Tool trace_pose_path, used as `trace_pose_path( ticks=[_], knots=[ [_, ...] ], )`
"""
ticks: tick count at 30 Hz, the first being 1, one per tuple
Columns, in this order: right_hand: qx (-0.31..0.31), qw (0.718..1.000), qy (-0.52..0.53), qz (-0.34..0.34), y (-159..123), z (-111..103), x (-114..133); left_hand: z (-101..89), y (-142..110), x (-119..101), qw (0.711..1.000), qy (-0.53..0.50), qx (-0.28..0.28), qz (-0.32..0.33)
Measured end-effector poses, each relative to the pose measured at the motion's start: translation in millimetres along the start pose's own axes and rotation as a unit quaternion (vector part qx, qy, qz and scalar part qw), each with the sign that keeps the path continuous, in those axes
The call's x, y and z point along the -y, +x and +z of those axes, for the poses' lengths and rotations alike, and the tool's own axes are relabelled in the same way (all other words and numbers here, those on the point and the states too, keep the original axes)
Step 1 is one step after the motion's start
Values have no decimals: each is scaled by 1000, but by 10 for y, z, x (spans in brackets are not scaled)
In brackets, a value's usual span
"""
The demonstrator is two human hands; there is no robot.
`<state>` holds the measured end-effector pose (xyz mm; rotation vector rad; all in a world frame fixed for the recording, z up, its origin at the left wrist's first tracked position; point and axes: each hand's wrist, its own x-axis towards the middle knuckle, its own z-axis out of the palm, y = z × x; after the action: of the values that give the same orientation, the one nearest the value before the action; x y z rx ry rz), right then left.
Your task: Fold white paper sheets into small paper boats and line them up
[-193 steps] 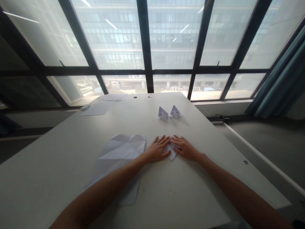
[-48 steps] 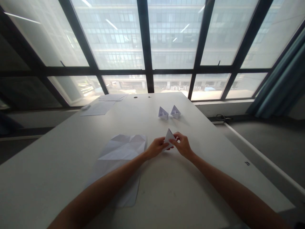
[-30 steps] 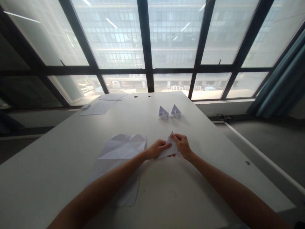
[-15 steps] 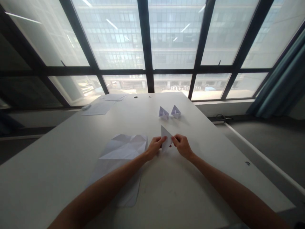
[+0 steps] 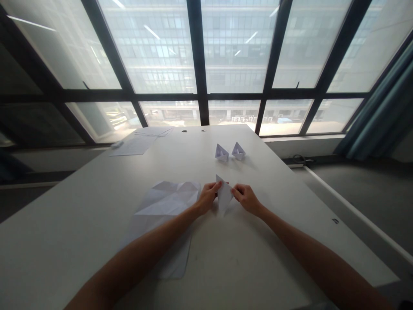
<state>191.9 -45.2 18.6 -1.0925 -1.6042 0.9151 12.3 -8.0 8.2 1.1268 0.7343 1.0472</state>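
A folded white paper point(image 5: 224, 196), roughly diamond-shaped, is held just over the table between both hands. My left hand point(image 5: 208, 198) pinches its left side, the thumb lying on the near face and the other fingers behind. On the right corner my right hand point(image 5: 245, 197) closes with thumb and fingertips. Beyond the hands stand two folded paper boats, the left boat point(image 5: 221, 153) and the right boat point(image 5: 238, 151), side by side. Under my left forearm lies a creased white sheet point(image 5: 167, 199), partly hidden by the arm.
The white table point(image 5: 80, 206) reaches towards the windows. More paper sheets point(image 5: 132, 146) lie at its far left, with a small crumpled white item point(image 5: 116, 145) on their edge. A blue curtain point(image 5: 377, 103) hangs at the right, and a dark cable point(image 5: 301, 159) lies by the wall.
The folded paper has turned and dropped slightly, its lower point now nearer me. My left thumb has shifted up towards its top edge. The boats and sheets stay in place.
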Motion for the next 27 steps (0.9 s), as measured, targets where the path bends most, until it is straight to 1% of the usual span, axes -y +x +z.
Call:
trace_pose_path(
  ticks=[4,8,17,25,27],
  knots=[
    [20,1000,-17,-7,5,-11,-3,-8,5,-11,999,16,-33,7],
    [52,998,-34,-3,4,-19,6,12,-6,-52,997,30,-72,28],
    [83,996,-7,32,-5,-69,46,25,-23,-79,998,-15,-61,-6],
    [89,995,0,46,-4,-122,31,-2,12,-68,996,-8,-92,18],
    [85,995,13,53,-3,-126,13,1,4,-87,997,-21,-75,8]
  ],
)
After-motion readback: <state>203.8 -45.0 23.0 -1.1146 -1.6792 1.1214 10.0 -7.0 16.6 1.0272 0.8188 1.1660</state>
